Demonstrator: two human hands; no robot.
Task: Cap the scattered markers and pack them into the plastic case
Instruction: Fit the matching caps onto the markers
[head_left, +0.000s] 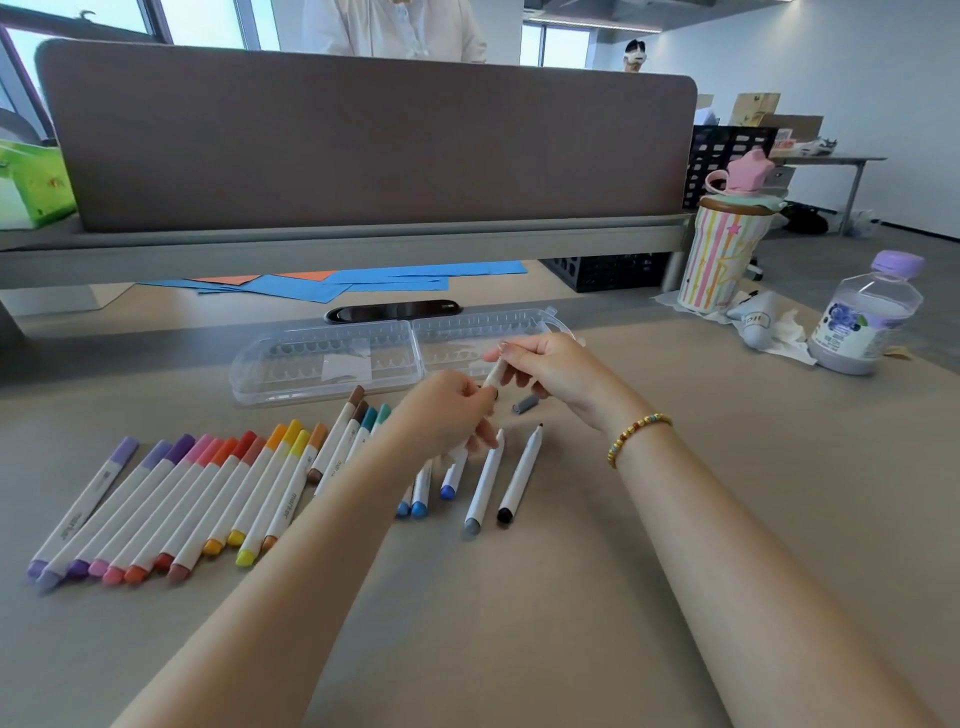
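Note:
A clear plastic case (322, 364) lies open and empty at the middle of the desk. Several capped markers (208, 499) in purple, pink, orange and yellow lie in a row at the left, with brown, teal and blue ones beside them. Two uncapped markers, grey-ended (483, 483) and black-ended (519, 475), lie near the centre. A loose grey cap (524, 404) rests close by. My right hand (550, 371) grips a white marker (493, 375) above the desk. My left hand (447, 410) pinches its lower end, where something dark shows; I cannot tell if it is a cap.
A striped cup with a pink star lid (727, 249) and a purple-capped bottle (867, 317) stand at the right, with crumpled tissue (774, 327). Blue and orange paper sheets (332, 283) lie under the grey divider (363, 145). A person stands behind the divider.

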